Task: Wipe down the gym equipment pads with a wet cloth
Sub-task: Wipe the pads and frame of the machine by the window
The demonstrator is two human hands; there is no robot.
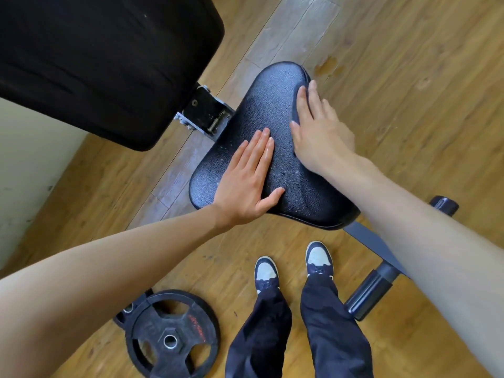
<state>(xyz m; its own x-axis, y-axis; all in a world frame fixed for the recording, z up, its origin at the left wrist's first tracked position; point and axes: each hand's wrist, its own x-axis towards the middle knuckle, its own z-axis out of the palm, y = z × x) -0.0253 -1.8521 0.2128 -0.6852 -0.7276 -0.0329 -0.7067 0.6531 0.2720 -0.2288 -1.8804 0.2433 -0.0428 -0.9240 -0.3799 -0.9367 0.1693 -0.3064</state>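
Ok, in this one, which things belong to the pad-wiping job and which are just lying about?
Job: seat pad, beaded with water; back pad; left hand and right hand, both flat on the seat pad. No cloth plainly visible.

Lying about: weight plate on the floor; foam roller on the bench frame.

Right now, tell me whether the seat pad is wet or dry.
Wet: droplets bead on the black seat pad between the left hand and the right hand, both lying flat on it.
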